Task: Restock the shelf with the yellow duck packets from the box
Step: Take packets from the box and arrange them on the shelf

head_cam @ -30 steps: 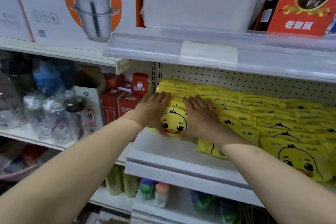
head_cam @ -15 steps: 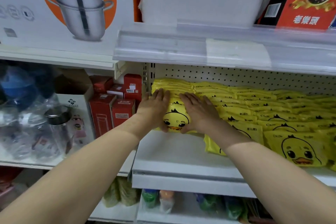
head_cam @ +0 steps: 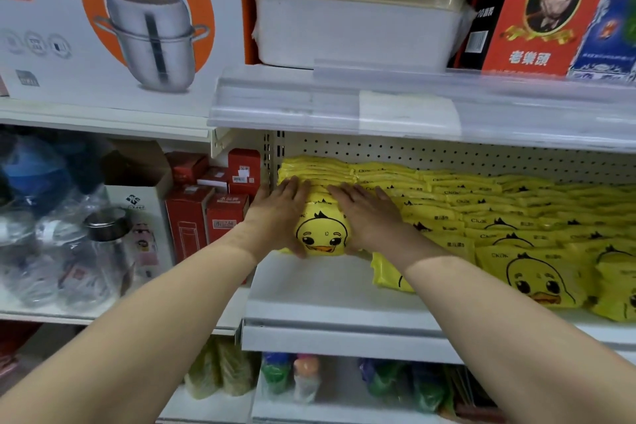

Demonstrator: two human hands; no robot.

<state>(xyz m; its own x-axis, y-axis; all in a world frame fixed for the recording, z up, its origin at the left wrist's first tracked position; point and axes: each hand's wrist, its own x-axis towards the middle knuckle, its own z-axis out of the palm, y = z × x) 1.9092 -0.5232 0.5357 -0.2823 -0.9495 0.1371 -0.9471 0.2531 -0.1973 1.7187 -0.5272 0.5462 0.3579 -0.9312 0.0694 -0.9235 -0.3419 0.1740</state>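
At centre, our left hand (head_cam: 283, 213) and right hand (head_cam: 369, 217), fingers straight, press 2 sides of the front duck packet (head_cam: 321, 234) on the white shelf (head_cam: 320, 296); red boxes (head_cam: 206, 217) stand left, packet rows (head_cam: 488, 217) right.

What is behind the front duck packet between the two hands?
Behind the front duck packet, more yellow packets run back to the pegboard wall. The left hand and right hand cover part of that row, so the count is hidden.
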